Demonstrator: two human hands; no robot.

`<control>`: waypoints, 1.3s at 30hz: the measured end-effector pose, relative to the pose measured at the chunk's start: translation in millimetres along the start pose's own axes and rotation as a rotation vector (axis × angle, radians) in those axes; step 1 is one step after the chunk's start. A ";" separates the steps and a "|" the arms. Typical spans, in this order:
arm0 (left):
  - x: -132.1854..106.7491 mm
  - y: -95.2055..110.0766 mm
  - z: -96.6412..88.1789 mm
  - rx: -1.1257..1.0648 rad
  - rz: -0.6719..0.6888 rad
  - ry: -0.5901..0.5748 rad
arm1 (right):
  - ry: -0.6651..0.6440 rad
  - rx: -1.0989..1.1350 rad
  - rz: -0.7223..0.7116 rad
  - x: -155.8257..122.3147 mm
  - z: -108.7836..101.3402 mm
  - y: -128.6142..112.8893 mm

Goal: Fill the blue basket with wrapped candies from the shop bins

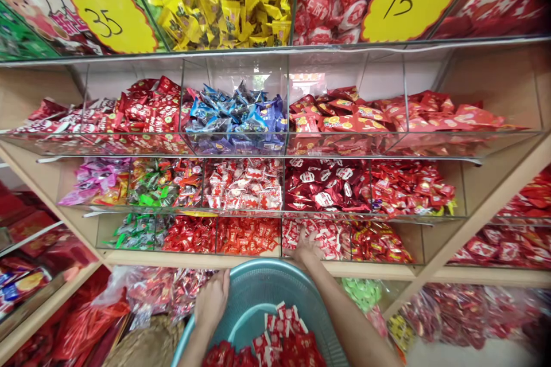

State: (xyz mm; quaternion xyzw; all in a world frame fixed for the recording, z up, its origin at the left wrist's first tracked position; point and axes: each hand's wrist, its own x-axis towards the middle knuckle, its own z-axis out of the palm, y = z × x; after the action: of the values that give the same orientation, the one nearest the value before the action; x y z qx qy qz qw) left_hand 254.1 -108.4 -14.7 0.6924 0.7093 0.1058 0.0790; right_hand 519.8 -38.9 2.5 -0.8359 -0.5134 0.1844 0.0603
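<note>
A teal plastic basket (253,275) stands low in front of me, with red and red-and-white wrapped candies (284,335) in its bottom. My left hand (214,295) is closed over the basket's left rim. Past the right side of the basket reaches my right hand (307,248), at the bottom shelf's bin of red-and-white wrapped candies (329,235). Its fingers look spread over the candies, and nothing shows held in them.
Clear-walled bins hold blue candies (236,112), dark red candies (327,183) and orange-red candies (248,235). Yellow candies (232,6) fill a top bin between price tags (114,20). A wooden shelf upright (486,206) slants at right; bagged candies (469,312) lie below.
</note>
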 end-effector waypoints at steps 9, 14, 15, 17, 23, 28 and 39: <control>-0.1 2.2 -1.1 0.002 0.002 -0.009 | 0.150 0.084 -0.047 -7.0 4.3 8.3; 0.3 0.9 0.4 0.005 0.001 -0.009 | 0.242 0.078 -0.151 -7.5 7.0 14.4; 0.3 0.6 0.6 0.003 0.000 -0.008 | 0.253 0.075 -0.173 -7.6 6.8 15.4; 0.0 0.2 0.3 0.000 0.001 -0.005 | 0.262 0.069 -0.208 -7.8 5.8 17.1; -1.3 1.0 -2.7 0.010 0.000 0.006 | 0.306 0.110 -0.264 -8.1 2.7 21.0; -1.3 -0.9 -1.3 0.013 0.021 0.021 | 0.377 0.235 -0.277 -1.0 3.6 23.6; -1.3 -3.9 0.5 0.003 0.030 0.032 | 0.490 0.653 -0.183 25.0 -7.0 29.1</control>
State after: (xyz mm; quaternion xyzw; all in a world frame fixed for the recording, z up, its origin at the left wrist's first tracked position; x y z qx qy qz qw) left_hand 250.5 -109.7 -16.3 0.7015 0.7000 0.1171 0.0651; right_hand 556.9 -29.8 -5.6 -0.7429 -0.4708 0.1268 0.4587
